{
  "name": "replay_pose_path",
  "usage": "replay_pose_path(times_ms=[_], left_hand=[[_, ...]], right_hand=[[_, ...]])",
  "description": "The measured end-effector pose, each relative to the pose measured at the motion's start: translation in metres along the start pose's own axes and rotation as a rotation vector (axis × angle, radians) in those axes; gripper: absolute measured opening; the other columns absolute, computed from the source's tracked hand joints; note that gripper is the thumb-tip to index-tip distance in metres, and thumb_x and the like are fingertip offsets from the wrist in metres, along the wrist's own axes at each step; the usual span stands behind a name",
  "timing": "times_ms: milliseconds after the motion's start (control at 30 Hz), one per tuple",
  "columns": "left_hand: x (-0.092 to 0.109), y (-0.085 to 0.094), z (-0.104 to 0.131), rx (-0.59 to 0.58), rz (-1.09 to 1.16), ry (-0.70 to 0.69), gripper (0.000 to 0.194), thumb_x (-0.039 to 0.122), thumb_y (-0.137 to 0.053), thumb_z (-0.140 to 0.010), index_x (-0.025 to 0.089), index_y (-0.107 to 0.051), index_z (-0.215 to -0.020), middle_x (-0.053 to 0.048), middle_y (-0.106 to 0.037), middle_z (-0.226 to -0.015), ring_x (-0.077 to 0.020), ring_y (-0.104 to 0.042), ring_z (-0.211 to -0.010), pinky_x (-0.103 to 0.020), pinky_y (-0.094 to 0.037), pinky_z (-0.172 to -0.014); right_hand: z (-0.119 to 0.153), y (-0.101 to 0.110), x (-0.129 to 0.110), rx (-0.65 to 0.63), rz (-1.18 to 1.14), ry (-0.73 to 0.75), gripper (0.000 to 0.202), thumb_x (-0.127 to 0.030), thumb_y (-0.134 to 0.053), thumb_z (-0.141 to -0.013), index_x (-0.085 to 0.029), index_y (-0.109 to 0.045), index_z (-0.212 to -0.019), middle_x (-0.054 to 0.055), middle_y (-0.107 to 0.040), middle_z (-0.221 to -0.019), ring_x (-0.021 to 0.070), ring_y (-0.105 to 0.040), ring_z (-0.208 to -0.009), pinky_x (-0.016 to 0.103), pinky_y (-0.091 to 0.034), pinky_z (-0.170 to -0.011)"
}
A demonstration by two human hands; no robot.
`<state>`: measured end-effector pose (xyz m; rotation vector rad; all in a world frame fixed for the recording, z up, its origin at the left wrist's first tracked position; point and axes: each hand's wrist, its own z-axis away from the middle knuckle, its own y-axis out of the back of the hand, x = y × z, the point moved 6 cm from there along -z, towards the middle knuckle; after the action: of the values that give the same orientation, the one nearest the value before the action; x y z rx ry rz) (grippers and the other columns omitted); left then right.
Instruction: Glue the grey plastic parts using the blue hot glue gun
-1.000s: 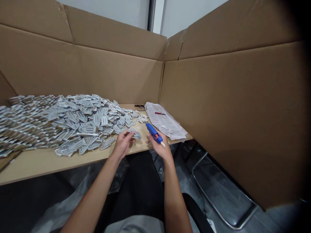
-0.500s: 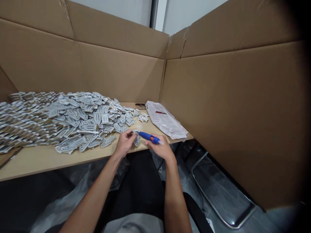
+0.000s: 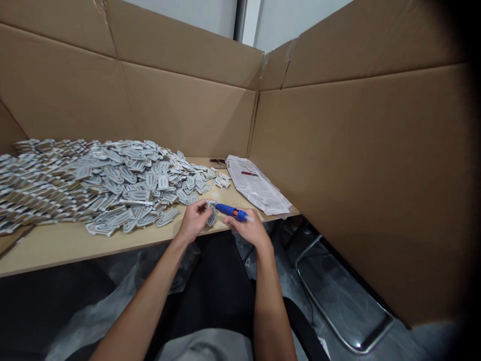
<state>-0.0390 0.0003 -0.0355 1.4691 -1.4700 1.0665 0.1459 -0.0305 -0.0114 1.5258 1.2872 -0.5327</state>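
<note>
Near the table's front edge, my left hand (image 3: 194, 220) pinches a small grey plastic piece (image 3: 211, 215) between thumb and fingers. My right hand (image 3: 250, 229) is wrapped round a blue pen-like tool (image 3: 230, 211) with an orange part in its barrel. The tool points left, its tip at the upper part of the grey piece; whether they touch is too small to tell. A large pile of similar grey pieces (image 3: 137, 195) lies to the left of my hands, with stacked rows of them at the far left.
Cardboard walls (image 3: 188, 105) stand behind and to the right of the wooden table (image 3: 75, 250). Printed paper (image 3: 257, 188) with a red pen (image 3: 249, 173) on it lies at the right. A metal-framed chair (image 3: 338, 321) stands below, right.
The view has shifted very slightly. The grey piece in my left hand looks turned a little; both hands keep their grips.
</note>
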Motion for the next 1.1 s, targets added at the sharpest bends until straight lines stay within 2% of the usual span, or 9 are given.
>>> replay_pose_path(times_ms=[400,667,900,1100], left_hand=[[-0.003,0.001,-0.001,0.003,-0.044,-0.030,0.032,0.031,-0.074,-0.076,0.016,-0.077,-0.104,-0.007,-0.077,-0.099,-0.0184,-0.068,-0.081,-0.024,-0.050,-0.069],[-0.003,0.001,0.000,0.003,-0.062,-0.015,0.035,0.034,-0.076,-0.074,0.016,-0.077,-0.105,-0.008,-0.077,-0.098,-0.0206,-0.069,-0.083,-0.025,-0.050,-0.067],[0.001,-0.001,0.000,-0.016,-0.078,-0.040,0.031,0.034,-0.073,-0.077,0.015,-0.076,-0.102,-0.006,-0.076,-0.093,-0.0170,-0.066,-0.076,-0.024,-0.049,-0.067],[0.002,-0.002,0.001,-0.032,-0.081,-0.039,0.027,0.035,-0.071,-0.080,0.015,-0.075,-0.098,-0.005,-0.073,-0.088,-0.0159,-0.062,-0.072,-0.024,-0.046,-0.063]], right_hand=[[-0.001,-0.001,-0.008,-0.004,0.041,0.023,0.035,-0.051,-0.071,-0.087,-0.018,-0.082,-0.088,0.001,-0.074,-0.073,0.0152,-0.057,-0.063,0.023,-0.041,-0.061],[0.001,0.000,-0.012,-0.014,0.068,0.013,0.034,-0.051,-0.071,-0.087,-0.019,-0.082,-0.088,0.001,-0.074,-0.074,0.0154,-0.058,-0.064,0.024,-0.040,-0.061],[0.000,-0.002,-0.010,-0.007,0.088,0.024,0.034,-0.051,-0.071,-0.087,-0.019,-0.083,-0.087,0.002,-0.074,-0.072,0.0161,-0.056,-0.063,0.025,-0.039,-0.059],[0.000,-0.003,-0.013,-0.021,0.113,0.053,0.029,-0.045,-0.068,-0.090,-0.020,-0.081,-0.088,0.002,-0.074,-0.075,0.0165,-0.057,-0.064,0.025,-0.038,-0.061]])
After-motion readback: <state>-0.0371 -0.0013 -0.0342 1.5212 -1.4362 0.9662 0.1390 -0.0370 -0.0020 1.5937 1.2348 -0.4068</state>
